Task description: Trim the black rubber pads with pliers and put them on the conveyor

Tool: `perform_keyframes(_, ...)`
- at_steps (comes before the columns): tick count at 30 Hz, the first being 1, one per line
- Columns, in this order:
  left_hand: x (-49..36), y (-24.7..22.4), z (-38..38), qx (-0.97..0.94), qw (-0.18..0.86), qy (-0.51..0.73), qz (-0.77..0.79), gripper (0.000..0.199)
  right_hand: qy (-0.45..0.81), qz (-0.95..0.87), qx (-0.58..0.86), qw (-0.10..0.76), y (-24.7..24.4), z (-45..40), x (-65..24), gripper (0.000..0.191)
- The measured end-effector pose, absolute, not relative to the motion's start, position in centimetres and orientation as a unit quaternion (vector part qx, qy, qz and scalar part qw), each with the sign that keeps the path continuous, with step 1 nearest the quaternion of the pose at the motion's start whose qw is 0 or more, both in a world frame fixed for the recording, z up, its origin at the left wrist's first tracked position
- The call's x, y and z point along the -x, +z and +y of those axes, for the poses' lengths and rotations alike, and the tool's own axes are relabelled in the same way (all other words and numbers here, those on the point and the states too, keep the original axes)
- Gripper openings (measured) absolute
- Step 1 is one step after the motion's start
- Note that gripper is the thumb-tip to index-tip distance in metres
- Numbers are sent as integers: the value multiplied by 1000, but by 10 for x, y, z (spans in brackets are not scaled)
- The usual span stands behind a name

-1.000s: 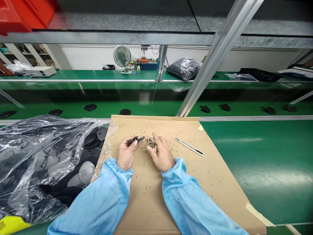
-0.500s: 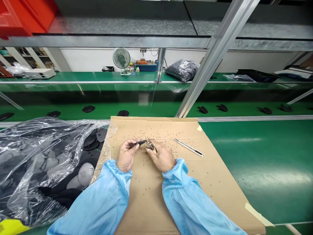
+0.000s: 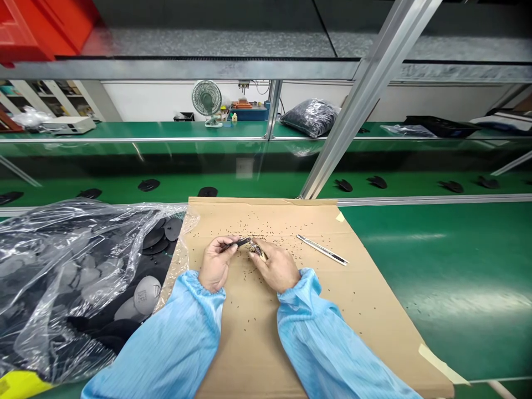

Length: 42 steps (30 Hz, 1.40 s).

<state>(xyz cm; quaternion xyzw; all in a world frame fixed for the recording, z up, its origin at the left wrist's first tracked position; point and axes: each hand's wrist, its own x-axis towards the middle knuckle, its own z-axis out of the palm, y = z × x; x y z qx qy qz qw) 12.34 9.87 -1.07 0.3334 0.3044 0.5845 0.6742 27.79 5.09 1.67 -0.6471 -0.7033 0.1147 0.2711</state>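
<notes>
My left hand is closed on a thin black part, held edge-on above the cardboard sheet. My right hand wraps round small pliers, whose metal jaws meet the right end of the black part. The fingers partly cover both. Under and around the hands, many tiny dark scraps are scattered over the cardboard. To the right of my right hand lies a slim white-and-black cutter knife, touched by neither hand.
On the left, a clear plastic bag holds many dark oval parts. Several black parts lie on the green belt beyond the cardboard. A slanted metal post rises at the sheet's far edge. A fan stands further back.
The hands keep almost the same pose, with the pliers still at the black part's end. Black parts on the belt have drifted slightly left; the view has shifted a little.
</notes>
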Motion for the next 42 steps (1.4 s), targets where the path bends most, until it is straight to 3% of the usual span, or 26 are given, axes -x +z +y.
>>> perform_keyframes(13, -125, -13, 98, -326, 669, 582, 328, 33, 116, -710, 652, 240, 24, 49, -282, 31)
perform_keyframes(24, -126, -12, 95, -382, 648, 534, 386, 47, 169, -635, 638, 401, 12, 53, -281, 28)
perform_keyframes(32, -128, -15, 97, -363, 696, 494, 374, 46, 211, -601, 596, 489, 1, 54, -278, 26)
perform_keyframes(37, -128, -16, 96, -378, 694, 487, 371, 47, 186, -612, 615, 462, 3, 54, -277, 20)
perform_keyframes(42, -126, -19, 96, -444, 606, 519, 407, 38, 122, -645, 640, 399, 1, 54, -277, 19)
